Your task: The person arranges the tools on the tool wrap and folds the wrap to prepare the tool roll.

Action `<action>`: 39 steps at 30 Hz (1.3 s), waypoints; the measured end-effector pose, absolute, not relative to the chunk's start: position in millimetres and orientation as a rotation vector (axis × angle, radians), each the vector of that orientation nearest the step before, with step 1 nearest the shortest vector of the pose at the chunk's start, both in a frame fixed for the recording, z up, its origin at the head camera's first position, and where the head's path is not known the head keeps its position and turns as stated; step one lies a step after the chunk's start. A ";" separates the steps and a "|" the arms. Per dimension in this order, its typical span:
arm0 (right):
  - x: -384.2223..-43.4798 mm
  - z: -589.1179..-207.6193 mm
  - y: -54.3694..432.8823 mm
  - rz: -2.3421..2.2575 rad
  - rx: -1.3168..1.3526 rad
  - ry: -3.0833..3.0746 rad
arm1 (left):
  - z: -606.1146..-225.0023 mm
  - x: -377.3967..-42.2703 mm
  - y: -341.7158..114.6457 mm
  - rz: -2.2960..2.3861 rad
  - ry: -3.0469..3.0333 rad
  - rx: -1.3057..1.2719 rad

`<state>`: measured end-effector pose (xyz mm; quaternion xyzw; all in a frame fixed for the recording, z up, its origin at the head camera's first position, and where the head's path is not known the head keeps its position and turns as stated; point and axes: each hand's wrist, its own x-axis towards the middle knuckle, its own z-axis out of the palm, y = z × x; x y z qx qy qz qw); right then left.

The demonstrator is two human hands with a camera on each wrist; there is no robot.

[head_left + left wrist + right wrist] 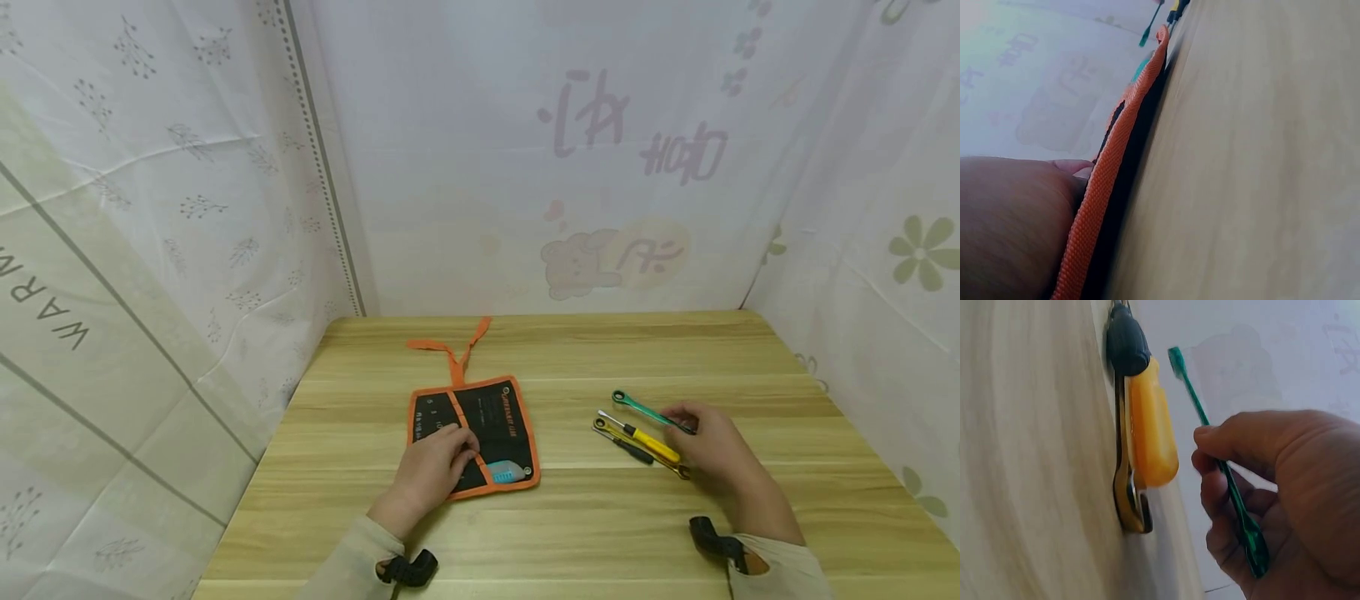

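Note:
A black tool pouch with orange edging (491, 412) lies unfolded on the table. My left hand (438, 467) rests over its lower left part, fingertips pinching at the orange strip along a pocket edge. A teal and grey object (507, 472) sits in the pouch beside these fingers. My right hand (712, 442) pinches a green ratchet wrench (1225, 472) between thumb and fingers, its ring end pointing away and raised off the table. Just left of it lie a screwdriver with a yellow handle (654, 442), a yellow ratchet wrench (615, 428) and a screwdriver with a black handle (635, 451).
The wooden table (570, 542) carries all of these things. Orange tie straps (457, 362) spread from the pouch's far edge. Printed curtains (465, 167) hang behind the table and at both sides. A black band (411, 569) sits at each wrist.

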<state>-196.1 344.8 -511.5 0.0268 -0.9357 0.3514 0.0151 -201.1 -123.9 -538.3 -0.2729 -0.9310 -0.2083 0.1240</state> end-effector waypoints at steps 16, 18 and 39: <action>-198.3 -511.0 311.4 1.094 0.361 -2.817 | -534.2 -195.4 -114.9 -0.678 -2.737 -0.877; -198.0 -511.0 305.4 1.088 0.415 -2.797 | -533.3 -193.9 -112.6 -0.688 -2.739 -0.884; -198.2 -515.2 255.5 1.258 0.794 -2.737 | -535.0 -189.8 -103.9 -0.720 -2.711 -0.927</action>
